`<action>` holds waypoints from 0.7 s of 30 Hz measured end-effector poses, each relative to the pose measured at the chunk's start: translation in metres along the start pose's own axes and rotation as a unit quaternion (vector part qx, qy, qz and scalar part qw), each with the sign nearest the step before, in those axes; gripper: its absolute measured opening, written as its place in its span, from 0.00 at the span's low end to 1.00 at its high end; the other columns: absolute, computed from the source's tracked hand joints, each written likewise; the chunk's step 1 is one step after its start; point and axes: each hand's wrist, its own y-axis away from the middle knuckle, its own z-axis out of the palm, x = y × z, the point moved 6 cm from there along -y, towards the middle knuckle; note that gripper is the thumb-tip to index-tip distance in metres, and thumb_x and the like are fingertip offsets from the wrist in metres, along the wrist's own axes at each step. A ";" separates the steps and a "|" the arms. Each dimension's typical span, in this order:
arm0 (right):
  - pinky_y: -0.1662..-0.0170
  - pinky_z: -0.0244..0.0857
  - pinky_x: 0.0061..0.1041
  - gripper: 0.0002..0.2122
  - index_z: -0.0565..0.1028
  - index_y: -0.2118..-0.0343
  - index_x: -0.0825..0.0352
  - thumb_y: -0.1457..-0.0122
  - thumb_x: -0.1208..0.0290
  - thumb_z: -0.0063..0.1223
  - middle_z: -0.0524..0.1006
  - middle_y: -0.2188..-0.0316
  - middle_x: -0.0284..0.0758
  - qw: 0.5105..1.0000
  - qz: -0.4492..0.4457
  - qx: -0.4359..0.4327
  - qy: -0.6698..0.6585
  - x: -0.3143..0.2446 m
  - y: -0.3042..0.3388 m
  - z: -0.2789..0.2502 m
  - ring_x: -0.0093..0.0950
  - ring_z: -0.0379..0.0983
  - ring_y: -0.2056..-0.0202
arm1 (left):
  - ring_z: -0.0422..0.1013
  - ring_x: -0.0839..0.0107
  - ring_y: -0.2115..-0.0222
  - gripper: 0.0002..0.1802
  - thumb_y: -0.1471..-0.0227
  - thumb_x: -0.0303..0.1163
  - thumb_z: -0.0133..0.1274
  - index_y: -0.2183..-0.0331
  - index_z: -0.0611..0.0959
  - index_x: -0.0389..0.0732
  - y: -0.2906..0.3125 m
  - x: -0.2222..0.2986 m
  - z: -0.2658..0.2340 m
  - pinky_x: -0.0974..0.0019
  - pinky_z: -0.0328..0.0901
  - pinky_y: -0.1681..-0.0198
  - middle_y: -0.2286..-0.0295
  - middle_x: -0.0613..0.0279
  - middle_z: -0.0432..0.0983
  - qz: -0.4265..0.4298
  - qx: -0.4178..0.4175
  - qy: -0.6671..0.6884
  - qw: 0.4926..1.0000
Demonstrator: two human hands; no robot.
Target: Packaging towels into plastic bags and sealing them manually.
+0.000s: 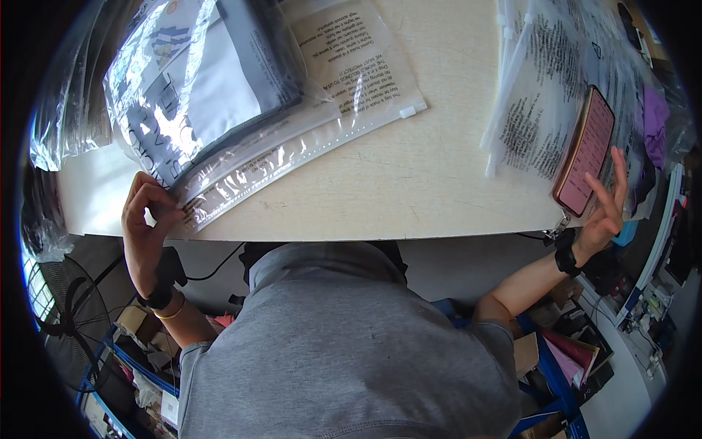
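Two hands are at work over a pale bench [409, 183]. The left hand [146, 219] sits at the bench's near edge, its fingers [162, 196] pressed together in a pinch on the corner of a clear zip bag [241, 110]. That bag lies flat across the bench's left half, with folded grey-and-white cloth already inside it. Its white slider [412, 111] rests at the far right end of the zip strip, well apart from the pinched corner. From this I judge that the filling is done; whether the zip is sealed along its whole length cannot be told from here.

The right hand [603, 212] is raised at the bench's right edge, fingers spread and holding nothing, just beside a pink flat thing [585, 150] that looks like a phone in a case. Whether a fingertip touches it is unclear. This thing leans on a stack of printed clear bags [541, 88], which appear empty, so more bagging may be left.

More plastic bags [66, 110] bunch at the far left, glare washing out what they hold. The bagged cloth's top is cut off by the frame. A purple cloth [654, 117] shows at the far right, bent by the lens. The grey shirt [344, 344] hides the space under the bench's middle; a fan [62, 314] and clutter beside it are dim.
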 end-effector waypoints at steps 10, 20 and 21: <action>0.37 0.38 0.47 0.41 0.80 0.61 0.65 0.42 0.35 0.15 0.63 0.43 0.48 0.998 -0.027 -0.023 0.052 -0.012 -0.006 0.004 0.46 0.52 0.39 | 0.60 0.75 0.73 0.13 0.72 0.16 0.56 0.78 0.72 0.37 0.000 0.001 0.000 0.74 0.54 0.70 0.73 0.66 0.61 0.005 0.003 -0.003 1.000; 0.37 0.39 0.48 0.40 0.79 0.60 0.66 0.42 0.35 0.15 0.62 0.43 0.49 0.999 -0.035 -0.025 0.011 -0.009 -0.005 0.005 0.47 0.52 0.39 | 0.60 0.76 0.73 0.13 0.72 0.15 0.56 0.78 0.71 0.37 0.000 0.001 0.000 0.75 0.54 0.70 0.73 0.66 0.61 -0.005 0.006 -0.001 1.000; 0.37 0.39 0.48 0.40 0.79 0.59 0.66 0.42 0.35 0.15 0.62 0.43 0.49 0.999 -0.037 -0.024 0.006 -0.008 -0.005 0.005 0.47 0.52 0.39 | 0.60 0.76 0.73 0.13 0.72 0.15 0.55 0.78 0.71 0.37 0.001 0.000 0.000 0.75 0.54 0.70 0.73 0.67 0.61 -0.009 0.006 -0.001 1.000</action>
